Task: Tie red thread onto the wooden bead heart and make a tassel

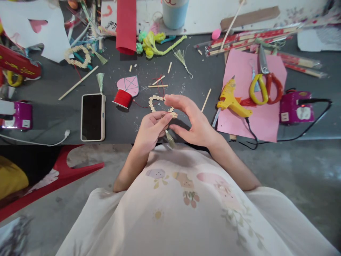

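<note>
My left hand (152, 129) is closed in a pinch at the table's front edge. From its fingers a pale green tassel (169, 138) hangs down, and small light wooden pieces (174, 115) stick out at the fingertips. Just beyond is a heart-shaped ring of small wooden pieces (152, 101), partly covered by my hands; whether it joins the tassel cannot be made out. My right hand (195, 122) is open beside it, thumb and fingers apart around the pinched pieces. A red thread spool (123, 99) lies left of the ring, its thread running toward it.
A phone (92, 117) lies at left. On pink paper (262, 124) at right are a yellow glue gun (233, 101) and scissors (263, 78), with a corded purple power block (297, 106) beyond. Thin sticks (78, 82), a pink paper heart (128, 85) and a cup (175, 14) are farther back.
</note>
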